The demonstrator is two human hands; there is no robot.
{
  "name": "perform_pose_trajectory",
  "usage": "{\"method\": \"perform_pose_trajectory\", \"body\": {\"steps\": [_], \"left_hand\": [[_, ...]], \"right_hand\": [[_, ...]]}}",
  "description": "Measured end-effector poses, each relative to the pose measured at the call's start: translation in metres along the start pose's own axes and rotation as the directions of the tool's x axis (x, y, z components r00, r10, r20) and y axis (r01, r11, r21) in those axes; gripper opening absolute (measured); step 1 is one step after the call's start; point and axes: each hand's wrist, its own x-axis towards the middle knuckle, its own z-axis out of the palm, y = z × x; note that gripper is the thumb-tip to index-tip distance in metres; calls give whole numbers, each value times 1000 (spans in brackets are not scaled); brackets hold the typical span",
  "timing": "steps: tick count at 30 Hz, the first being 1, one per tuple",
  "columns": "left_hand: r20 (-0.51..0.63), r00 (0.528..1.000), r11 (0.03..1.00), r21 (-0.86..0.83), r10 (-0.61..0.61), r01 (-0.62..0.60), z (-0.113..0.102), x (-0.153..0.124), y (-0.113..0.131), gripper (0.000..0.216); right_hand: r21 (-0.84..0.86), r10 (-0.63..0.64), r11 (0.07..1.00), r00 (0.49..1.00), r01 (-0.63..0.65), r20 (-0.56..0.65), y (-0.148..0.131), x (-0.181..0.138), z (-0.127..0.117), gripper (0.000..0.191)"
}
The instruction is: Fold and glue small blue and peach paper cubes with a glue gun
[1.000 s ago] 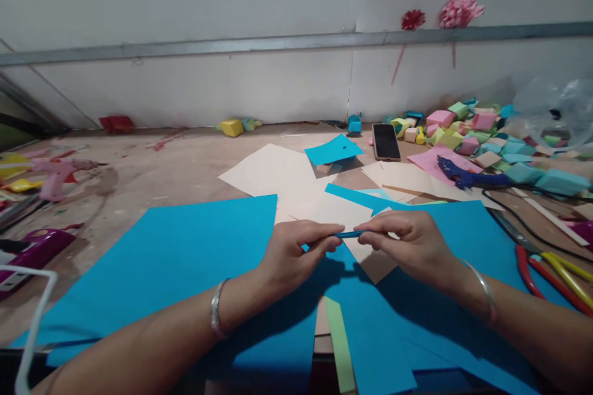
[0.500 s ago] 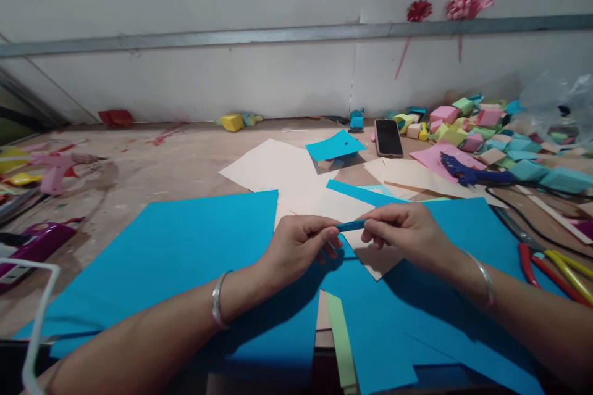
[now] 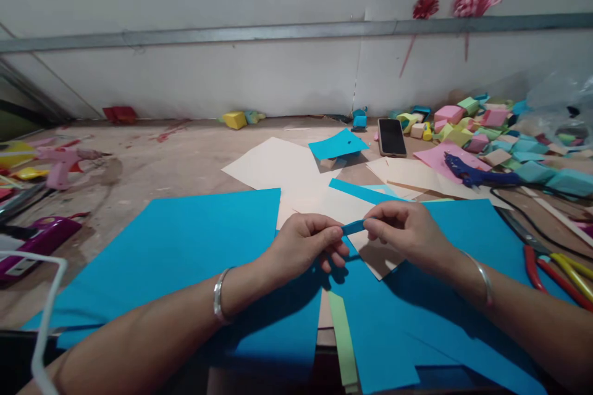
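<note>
Between my two hands is a narrow blue paper strip [image 3: 354, 228], held in the air over the table. My left hand [image 3: 311, 241] pinches its left end between thumb and forefinger, the other fingers loosely curled below. The right end is pinched by the fingertips of my right hand [image 3: 402, 228]. Under my left arm lies a large blue paper sheet [image 3: 185, 253]; more blue paper [image 3: 384, 327] spreads beneath my right hand. A cream paper piece [image 3: 377, 253] lies just below the strip, partly hidden by my right hand.
Folded paper blocks [image 3: 491, 129] are heaped at the back right, near a phone [image 3: 391, 137] and a blue glue gun [image 3: 477, 171]. Red- and yellow-handled tools [image 3: 556, 271] lie at the right. A pink glue gun [image 3: 60, 163] and a purple tool [image 3: 41, 244] are at the left.
The strip is still pinched at both ends, now turned so that more of its flat face shows. The whole view has shifted slightly.
</note>
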Motion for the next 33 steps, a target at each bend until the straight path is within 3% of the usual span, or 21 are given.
{"method": "perform_pose_trajectory", "body": {"steps": [7, 10, 12, 15, 17, 19, 25, 33], "left_hand": [[-1, 998, 998, -12, -61, 61, -2, 2, 3, 19], [64, 994, 995, -49, -88, 91, -3, 1, 2, 21], [138, 982, 984, -106, -126, 141, -4, 0, 2, 22], [216, 959, 964, -150, -185, 220, -5, -2, 2, 22], [231, 951, 960, -141, -204, 240, -5, -3, 2, 21], [227, 951, 962, -125, -210, 242, -4, -4, 2, 20], [226, 950, 962, -114, -217, 247, -4, -2, -2, 20], [239, 946, 955, -142, -221, 259, -6, 0, -5, 20]], "right_hand": [[51, 1, 999, 999, 1, -49, 3, 0, 3, 14], [-34, -168, 986, 980, 165, -102, 5, -4, 4, 20], [-130, -360, 928, 930, 349, -73, 5, -7, 5, 27], [-292, -598, 762, 801, 578, 27, 3, -13, 7, 32], [-388, -687, 647, 723, 656, 76, 2, -16, 10, 31], [-443, -729, 576, 677, 687, 101, 1, -18, 13, 30], [-465, -777, 496, 614, 733, 139, 5, -16, 17, 31], [-422, -820, 462, 557, 780, 132, 4, -14, 8, 21]]}}
